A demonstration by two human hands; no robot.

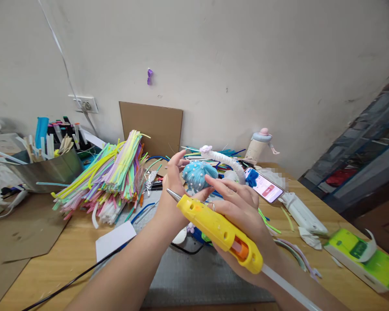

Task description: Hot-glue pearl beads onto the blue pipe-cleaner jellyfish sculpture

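My left hand [174, 183] is closed around the left side of a light-blue fluffy ball [197, 173] dotted with small white pearl beads. My right hand [241, 205] grips a yellow hot glue gun [214, 222] with a clear glue stick [288, 287] out of its back end. The gun's metal nozzle points up and left, over my left wrist. Fingertips of the right hand also touch the ball's lower right side. Just behind rises a white fuzzy arch [228, 160] with a pale pink flower at its tip; whether it joins the ball I cannot tell.
A large pile of coloured pipe cleaners [116, 172] lies left, beside a metal container [48, 170] of sticks. A black cord [81, 275] crosses the front left. On the right are a lit phone [269, 188], a bottle [257, 147] and a green tissue pack [363, 257].
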